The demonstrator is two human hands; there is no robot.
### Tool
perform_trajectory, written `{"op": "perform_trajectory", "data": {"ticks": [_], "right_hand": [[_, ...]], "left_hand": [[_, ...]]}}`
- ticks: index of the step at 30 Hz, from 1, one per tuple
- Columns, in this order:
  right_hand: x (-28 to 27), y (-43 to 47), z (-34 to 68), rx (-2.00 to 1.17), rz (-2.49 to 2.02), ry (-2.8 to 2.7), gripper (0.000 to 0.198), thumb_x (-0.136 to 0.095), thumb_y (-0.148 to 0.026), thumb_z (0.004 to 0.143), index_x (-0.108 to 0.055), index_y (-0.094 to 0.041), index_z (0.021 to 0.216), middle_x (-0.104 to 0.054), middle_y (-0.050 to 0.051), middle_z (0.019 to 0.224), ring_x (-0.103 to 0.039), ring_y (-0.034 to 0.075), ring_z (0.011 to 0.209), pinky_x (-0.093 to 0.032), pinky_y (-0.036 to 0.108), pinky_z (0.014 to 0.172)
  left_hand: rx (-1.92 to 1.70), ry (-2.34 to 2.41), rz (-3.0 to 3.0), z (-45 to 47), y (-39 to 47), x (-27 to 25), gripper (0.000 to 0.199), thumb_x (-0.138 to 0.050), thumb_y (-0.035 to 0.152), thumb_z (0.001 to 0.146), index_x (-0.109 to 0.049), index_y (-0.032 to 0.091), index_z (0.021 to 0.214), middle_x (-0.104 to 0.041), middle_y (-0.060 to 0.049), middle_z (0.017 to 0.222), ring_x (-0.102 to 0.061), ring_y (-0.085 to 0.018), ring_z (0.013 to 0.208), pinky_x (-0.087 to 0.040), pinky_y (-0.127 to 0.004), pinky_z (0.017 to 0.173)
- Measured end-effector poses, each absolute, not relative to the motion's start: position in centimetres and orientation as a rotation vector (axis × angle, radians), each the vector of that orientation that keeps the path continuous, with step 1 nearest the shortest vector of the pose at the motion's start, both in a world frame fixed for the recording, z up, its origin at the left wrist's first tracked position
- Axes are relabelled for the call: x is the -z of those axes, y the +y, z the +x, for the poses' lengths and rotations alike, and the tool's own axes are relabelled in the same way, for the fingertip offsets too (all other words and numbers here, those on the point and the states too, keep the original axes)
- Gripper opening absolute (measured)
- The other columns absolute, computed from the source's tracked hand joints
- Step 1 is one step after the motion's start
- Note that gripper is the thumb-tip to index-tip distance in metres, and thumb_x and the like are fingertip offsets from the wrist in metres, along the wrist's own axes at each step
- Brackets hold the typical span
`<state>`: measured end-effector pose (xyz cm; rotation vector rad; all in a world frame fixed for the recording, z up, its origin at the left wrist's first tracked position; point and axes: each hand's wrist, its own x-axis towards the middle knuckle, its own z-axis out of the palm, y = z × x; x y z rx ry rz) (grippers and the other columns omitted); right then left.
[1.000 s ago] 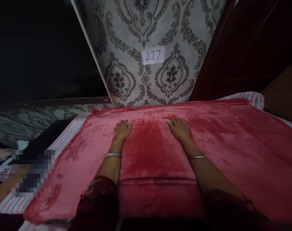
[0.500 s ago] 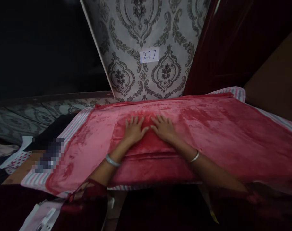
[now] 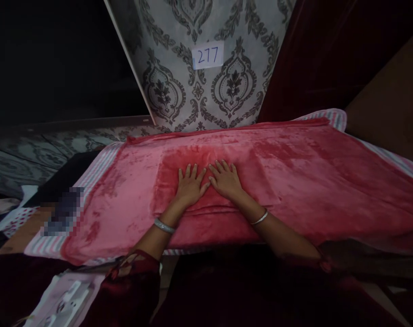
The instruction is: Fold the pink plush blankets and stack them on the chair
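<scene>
A plush pinkish-red blanket [image 3: 315,200] lies spread over a table, on top of a striped cloth [image 3: 99,169] that shows at the edges. Near its middle is a darker red rectangle [image 3: 165,195]; I cannot tell whether this is a separate folded piece or brushed pile. My left hand [image 3: 190,187] rests flat on that rectangle, fingers spread, palm down. Beside it, my right hand [image 3: 226,180] lies flat too, its fingers apart and its thumb close to the left thumb. Neither hand grasps anything. Each wrist wears a bracelet.
Behind the table is a patterned wall with a paper label [image 3: 208,55] reading 277. A large dark screen [image 3: 56,63] stands at the back left. Dark red panelling [image 3: 315,59] rises at the back right. A pinkish pad with a white object [image 3: 75,297] sits at lower left.
Both hands have slid over the blanket toward my body, staying flat with fingers spread. My view has tilted slightly downward, so the wall and blanket sit higher in the picture.
</scene>
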<state>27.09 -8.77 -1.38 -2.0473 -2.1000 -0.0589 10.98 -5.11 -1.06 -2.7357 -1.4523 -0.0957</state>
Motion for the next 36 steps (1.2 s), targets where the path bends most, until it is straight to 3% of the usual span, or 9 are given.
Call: {"op": "perform_trajectory", "data": {"ticks": [8,11,14,17,22,24,27,31,36], "right_hand": [[-0.1,-11.0,30.3,0.009,-2.078,-2.153,0.058,-0.035,-0.048,0.103,-0.037,-0.025,0.156,-0.029,0.010,0.164,-0.025,0.031,0.151,-0.017,0.059,0.120],[0.3,-13.3,33.3,0.033,-2.187,-2.089,0.057,-0.035,-0.049,0.103,-0.039,-0.026,0.155,-0.028,0.010,0.165,-0.024,0.033,0.151,-0.018,0.063,0.118],[1.7,-15.0,35.1,0.049,-2.219,-2.006,0.056,-0.032,-0.049,0.104,-0.037,-0.029,0.156,-0.025,0.007,0.166,-0.020,0.032,0.153,-0.026,0.063,0.116],[3.1,-15.6,35.3,0.073,-2.177,-1.941,0.055,-0.030,-0.048,0.105,-0.037,-0.029,0.156,-0.024,0.005,0.167,-0.019,0.031,0.153,-0.033,0.062,0.113],[4.0,-15.4,35.1,0.104,-2.107,-1.932,0.055,-0.030,-0.048,0.104,-0.040,-0.028,0.155,-0.028,0.005,0.165,-0.023,0.030,0.152,-0.038,0.059,0.113],[3.9,-15.3,35.4,0.102,-2.107,-1.929,0.055,-0.031,-0.048,0.104,-0.039,-0.028,0.155,-0.029,0.005,0.165,-0.023,0.030,0.152,-0.038,0.058,0.112],[3.4,-15.3,35.6,0.074,-2.135,-1.925,0.055,-0.032,-0.046,0.104,-0.039,-0.028,0.155,-0.028,0.005,0.165,-0.023,0.032,0.152,-0.035,0.061,0.113],[2.4,-16.3,34.1,0.095,-2.088,-1.961,0.054,-0.034,-0.043,0.104,-0.042,-0.026,0.154,-0.032,0.009,0.163,-0.022,0.035,0.152,-0.024,0.066,0.115],[2.7,-18.5,29.5,0.127,-1.816,-2.189,0.059,-0.042,-0.045,0.101,-0.036,-0.029,0.157,-0.028,0.008,0.165,-0.018,0.033,0.153,-0.016,0.063,0.118]], "left_hand": [[0.059,-1.451,-2.752,8.6,-5.3,-1.0,0.065,-0.032,0.057,0.100,-0.031,0.029,0.159,-0.025,-0.007,0.167,-0.018,-0.030,0.154,-0.006,-0.060,0.123],[0.028,-1.526,-2.646,5.7,-5.3,-1.6,0.065,-0.033,0.057,0.100,-0.033,0.026,0.158,-0.027,-0.009,0.166,-0.020,-0.031,0.154,-0.003,-0.064,0.122],[0.032,-1.657,-2.600,3.5,-5.2,-1.1,0.066,-0.032,0.055,0.100,-0.027,0.027,0.160,-0.017,-0.008,0.169,-0.014,-0.032,0.155,-0.018,-0.068,0.118],[0.050,-1.705,-2.612,2.9,-5.2,-0.2,0.065,-0.029,0.053,0.101,-0.022,0.028,0.161,-0.010,-0.005,0.170,-0.010,-0.030,0.156,-0.036,-0.062,0.112],[0.043,-1.683,-2.634,3.1,-5.1,0.3,0.066,-0.029,0.054,0.101,-0.022,0.027,0.161,-0.011,-0.005,0.170,-0.011,-0.030,0.156,-0.045,-0.057,0.107],[0.049,-1.689,-2.635,2.9,-4.8,0.3,0.065,-0.030,0.053,0.101,-0.022,0.027,0.161,-0.011,-0.005,0.170,-0.012,-0.030,0.156,-0.043,-0.058,0.108],[0.061,-1.687,-2.622,2.7,-4.7,-0.2,0.063,-0.030,0.052,0.102,-0.024,0.028,0.160,-0.013,-0.006,0.169,-0.014,-0.031,0.155,-0.030,-0.064,0.115],[0.163,-1.586,-2.596,4.0,-6.9,-1.5,0.060,-0.031,0.047,0.103,-0.031,0.024,0.158,-0.026,-0.011,0.166,-0.020,-0.032,0.154,-0.013,-0.068,0.119],[0.206,-1.095,-2.806,7.4,-12.4,-0.3,0.072,-0.050,0.052,0.096,-0.029,0.025,0.159,-0.023,-0.009,0.167,-0.015,-0.034,0.155,-0.006,-0.064,0.123]]}}
